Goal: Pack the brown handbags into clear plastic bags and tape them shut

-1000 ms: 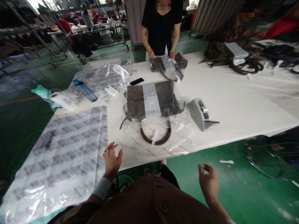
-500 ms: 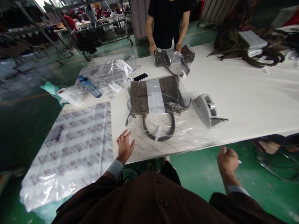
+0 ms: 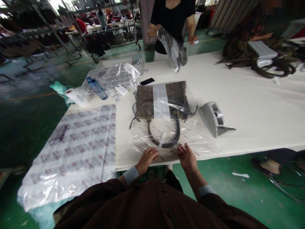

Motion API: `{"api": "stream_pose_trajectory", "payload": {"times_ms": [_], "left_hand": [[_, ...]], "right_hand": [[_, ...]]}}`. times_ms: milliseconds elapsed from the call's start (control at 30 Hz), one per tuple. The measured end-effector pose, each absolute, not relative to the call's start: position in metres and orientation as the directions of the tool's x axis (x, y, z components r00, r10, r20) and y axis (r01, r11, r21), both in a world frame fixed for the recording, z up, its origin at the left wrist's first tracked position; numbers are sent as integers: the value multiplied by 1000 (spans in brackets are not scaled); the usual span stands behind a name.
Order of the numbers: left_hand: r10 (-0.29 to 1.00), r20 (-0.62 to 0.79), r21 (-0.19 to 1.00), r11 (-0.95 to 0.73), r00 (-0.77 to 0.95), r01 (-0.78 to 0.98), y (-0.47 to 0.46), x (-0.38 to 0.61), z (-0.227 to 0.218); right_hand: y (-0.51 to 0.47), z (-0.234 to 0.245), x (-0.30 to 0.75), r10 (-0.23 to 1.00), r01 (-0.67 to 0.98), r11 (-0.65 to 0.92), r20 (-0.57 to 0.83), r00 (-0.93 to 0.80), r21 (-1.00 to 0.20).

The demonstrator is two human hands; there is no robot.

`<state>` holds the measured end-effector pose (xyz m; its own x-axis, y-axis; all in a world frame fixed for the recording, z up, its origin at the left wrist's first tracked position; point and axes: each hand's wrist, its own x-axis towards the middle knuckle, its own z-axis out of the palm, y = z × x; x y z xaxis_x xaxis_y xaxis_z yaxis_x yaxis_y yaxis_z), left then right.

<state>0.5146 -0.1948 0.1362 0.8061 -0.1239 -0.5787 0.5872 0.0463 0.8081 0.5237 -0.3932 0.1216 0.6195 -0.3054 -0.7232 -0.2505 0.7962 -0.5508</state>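
Observation:
A brown handbag (image 3: 164,100) with a looped handle lies inside a clear plastic bag (image 3: 202,143) on the white table (image 3: 257,105). Both my hands are at the plastic bag's near edge, by the table's front. My left hand (image 3: 146,158) has its fingers bent together over that edge, just below the handle. My right hand (image 3: 187,157) rests beside it with its fingers apart, flat on the plastic.
A grey tape dispenser (image 3: 214,119) stands right of the bag. A stack of printed plastic bags (image 3: 76,149) covers the table's left end. A blue bottle (image 3: 96,88), phones and loose plastic lie behind. Across the table a person (image 3: 173,19) lifts another bagged handbag (image 3: 172,49).
Both my hands moved in to the plastic bag's near edge; the right came up from beside the table. The person opposite lifted their bagged handbag off the table.

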Motion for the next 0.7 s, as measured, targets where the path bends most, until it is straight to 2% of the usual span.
{"api": "stream_pose_trajectory", "payload": {"times_ms": [100,233,333,433,500,567,700], "left_hand": [[-186,-650,700,230,737,676,-202,519,136],[-335,-706,492,401,624,773,-207,526,134],[-450,-658,374,501,604,781,-215,530,131],[-503,-548,284,639,668,714,-222,537,128],[-493,-486,203,739,721,642,-224,542,129],[-420,-473,129,837,774,532,-218,548,131],[-227,-571,118,929,789,352,-186,554,137]], "right_hand": [[-401,125,543,-231,-260,826,-721,654,-501],[-408,136,543,-284,-218,761,-617,734,-611],[-407,139,530,-219,-179,792,-546,809,-584],[-402,142,519,-169,-186,851,-590,790,-492],[-399,147,515,-130,-199,875,-610,782,-442],[-399,152,512,-103,-195,886,-586,803,-422],[-410,148,503,-134,-164,883,-570,810,-440]]}}
